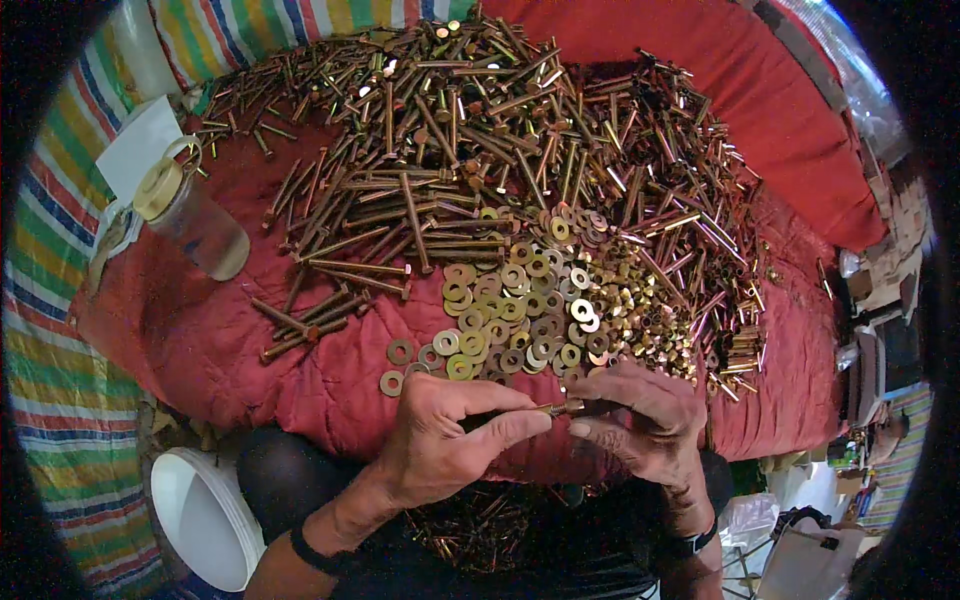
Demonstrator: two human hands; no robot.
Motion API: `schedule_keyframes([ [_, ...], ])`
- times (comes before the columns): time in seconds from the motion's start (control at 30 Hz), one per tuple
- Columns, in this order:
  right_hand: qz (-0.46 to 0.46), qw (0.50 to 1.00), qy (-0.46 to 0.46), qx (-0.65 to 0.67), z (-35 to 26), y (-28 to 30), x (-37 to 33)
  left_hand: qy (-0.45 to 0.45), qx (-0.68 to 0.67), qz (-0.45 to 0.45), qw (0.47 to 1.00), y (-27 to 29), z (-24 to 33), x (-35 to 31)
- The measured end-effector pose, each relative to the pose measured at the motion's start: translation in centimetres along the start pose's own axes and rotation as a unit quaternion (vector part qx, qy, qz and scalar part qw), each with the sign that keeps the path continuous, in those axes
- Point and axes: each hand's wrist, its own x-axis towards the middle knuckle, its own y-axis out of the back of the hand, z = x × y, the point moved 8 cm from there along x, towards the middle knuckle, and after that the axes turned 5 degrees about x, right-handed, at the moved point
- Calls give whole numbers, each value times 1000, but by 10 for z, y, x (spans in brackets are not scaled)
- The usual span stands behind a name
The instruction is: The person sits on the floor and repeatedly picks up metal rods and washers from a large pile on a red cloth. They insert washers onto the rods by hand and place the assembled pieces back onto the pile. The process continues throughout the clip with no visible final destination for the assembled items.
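My left hand point(445, 435) pinches a brass-coloured bolt between thumb and fingers; its threaded end point(553, 409) points right. The thumb and fingers of my right hand point(645, 420) close round the tip of the same bolt, where a small metal piece, too hidden to name, seems to sit. Just beyond my hands lies a spread of flat round washers point(500, 310). To their right is a heap of small cone-shaped nuts point(635, 300). A few long hex-head bolts point(310, 325) lie to the left of the washers.
A large pile of bolts point(430, 110) covers the far part of the red quilted cloth point(200, 340). Metal tubes point(690, 160) heap up at the right. A plastic bottle point(205, 225) lies at the left. A white bucket point(205, 520) stands at lower left. More metal pieces point(480, 525) sit below my hands.
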Motion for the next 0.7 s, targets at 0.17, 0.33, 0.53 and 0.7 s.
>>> schedule_keyframes([
  [0.17, -18, 997, -29, -71, 8, -8, -8, -10, 28, -42, 999, -10, 2, 0],
  [0.33, 10, 968, -192, 163, 25, -4, -14, 41, -18, -44, 998, -8, -4, 1],
  [0.53, -4, 998, 48, -37, -10, -1, 4, 73, -25, -65, 995, -5, -5, 1],
  [0.7, -54, 993, -85, -57, 11, -7, -7, 82, -72, -68, 992, -14, -8, 2],
])
